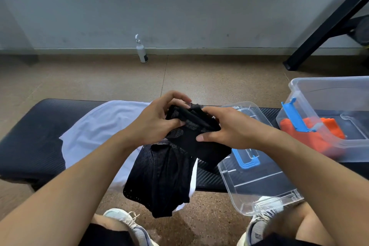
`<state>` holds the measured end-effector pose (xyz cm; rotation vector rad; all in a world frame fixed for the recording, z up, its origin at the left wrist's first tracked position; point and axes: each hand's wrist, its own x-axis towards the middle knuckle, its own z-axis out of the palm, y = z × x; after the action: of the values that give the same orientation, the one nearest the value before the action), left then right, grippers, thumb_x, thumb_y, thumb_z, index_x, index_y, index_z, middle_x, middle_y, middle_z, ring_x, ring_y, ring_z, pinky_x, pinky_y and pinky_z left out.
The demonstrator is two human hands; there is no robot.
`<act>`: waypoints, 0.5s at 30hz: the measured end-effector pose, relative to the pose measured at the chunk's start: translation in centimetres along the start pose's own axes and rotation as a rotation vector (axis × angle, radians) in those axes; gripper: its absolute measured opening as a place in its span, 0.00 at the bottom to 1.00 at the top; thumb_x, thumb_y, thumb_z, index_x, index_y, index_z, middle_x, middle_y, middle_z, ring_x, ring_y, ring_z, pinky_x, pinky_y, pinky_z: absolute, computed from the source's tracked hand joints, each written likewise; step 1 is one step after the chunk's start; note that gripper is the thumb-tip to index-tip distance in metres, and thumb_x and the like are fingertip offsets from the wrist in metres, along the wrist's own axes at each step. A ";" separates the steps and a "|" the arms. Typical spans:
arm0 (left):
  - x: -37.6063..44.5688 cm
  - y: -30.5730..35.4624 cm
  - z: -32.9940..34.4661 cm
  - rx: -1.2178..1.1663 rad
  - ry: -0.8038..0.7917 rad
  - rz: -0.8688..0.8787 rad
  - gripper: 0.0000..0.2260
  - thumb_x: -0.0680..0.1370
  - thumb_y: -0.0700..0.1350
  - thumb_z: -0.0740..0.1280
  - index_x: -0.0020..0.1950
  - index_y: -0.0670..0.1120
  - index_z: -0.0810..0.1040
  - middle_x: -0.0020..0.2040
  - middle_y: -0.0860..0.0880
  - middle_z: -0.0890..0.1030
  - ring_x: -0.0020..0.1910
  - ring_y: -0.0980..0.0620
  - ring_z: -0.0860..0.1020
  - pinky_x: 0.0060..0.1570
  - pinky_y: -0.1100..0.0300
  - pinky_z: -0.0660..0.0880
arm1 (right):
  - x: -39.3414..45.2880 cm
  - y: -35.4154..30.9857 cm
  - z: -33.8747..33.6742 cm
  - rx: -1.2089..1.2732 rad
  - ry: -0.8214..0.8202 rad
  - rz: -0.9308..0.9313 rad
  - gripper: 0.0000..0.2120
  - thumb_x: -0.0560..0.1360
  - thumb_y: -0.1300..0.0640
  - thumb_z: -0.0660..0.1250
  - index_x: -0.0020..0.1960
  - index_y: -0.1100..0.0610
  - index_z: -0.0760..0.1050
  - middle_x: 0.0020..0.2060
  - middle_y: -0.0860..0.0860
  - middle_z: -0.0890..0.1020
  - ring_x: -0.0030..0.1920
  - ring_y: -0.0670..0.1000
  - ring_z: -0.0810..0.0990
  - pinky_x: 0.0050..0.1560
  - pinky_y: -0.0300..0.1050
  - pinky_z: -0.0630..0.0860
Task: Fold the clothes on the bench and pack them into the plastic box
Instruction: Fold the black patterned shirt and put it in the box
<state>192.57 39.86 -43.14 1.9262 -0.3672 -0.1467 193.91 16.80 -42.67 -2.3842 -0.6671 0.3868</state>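
Both hands hold a black mesh garment (161, 175) above the black bench (30, 142). My left hand (157, 120) pinches its bunched top edge from the left. My right hand (229, 128) grips the same edge from the right, thumb underneath. The rest of the garment hangs down over the bench's near edge. A white garment (95, 132) lies spread flat on the bench beneath and to the left. The clear plastic box (331, 94) stands at the right end of the bench with a folded orange garment (313, 134) inside.
The box's clear lid (257, 177) with a blue handle lies on the bench between my right arm and the box, overhanging the near edge. A white bottle (142, 53) stands on the floor by the wall. A black metal frame (319, 32) leans at the far right.
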 end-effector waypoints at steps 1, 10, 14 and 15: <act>0.0 0.1 0.0 -0.014 -0.004 0.001 0.24 0.73 0.26 0.66 0.62 0.48 0.75 0.53 0.49 0.82 0.49 0.49 0.81 0.49 0.52 0.78 | 0.0 0.0 0.1 0.010 0.024 -0.005 0.21 0.71 0.44 0.76 0.61 0.45 0.75 0.50 0.41 0.81 0.48 0.40 0.79 0.45 0.32 0.74; 1.9 5.7 3.5 0.009 0.332 0.315 0.34 0.72 0.37 0.70 0.75 0.52 0.63 0.73 0.54 0.72 0.74 0.59 0.67 0.75 0.50 0.63 | -3.0 -0.2 -5.7 0.004 0.408 0.069 0.18 0.70 0.44 0.73 0.58 0.46 0.77 0.49 0.42 0.83 0.49 0.48 0.81 0.52 0.52 0.78; 3.7 9.4 8.0 0.065 0.196 0.334 0.26 0.77 0.50 0.71 0.74 0.54 0.68 0.71 0.59 0.73 0.71 0.61 0.70 0.72 0.56 0.66 | -7.2 2.3 -12.5 0.113 0.716 0.227 0.10 0.74 0.52 0.74 0.53 0.49 0.76 0.46 0.44 0.84 0.46 0.46 0.82 0.52 0.41 0.78; 4.1 10.2 9.4 0.128 0.127 0.308 0.26 0.77 0.52 0.71 0.74 0.55 0.68 0.71 0.61 0.72 0.70 0.61 0.70 0.71 0.60 0.66 | -8.4 3.5 -14.0 0.089 0.759 0.315 0.11 0.74 0.53 0.73 0.55 0.50 0.76 0.48 0.46 0.84 0.48 0.47 0.82 0.53 0.40 0.77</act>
<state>191.98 26.75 -36.99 1.9661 -0.5939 0.2046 194.16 2.91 -33.34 -2.2983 0.0720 -0.3546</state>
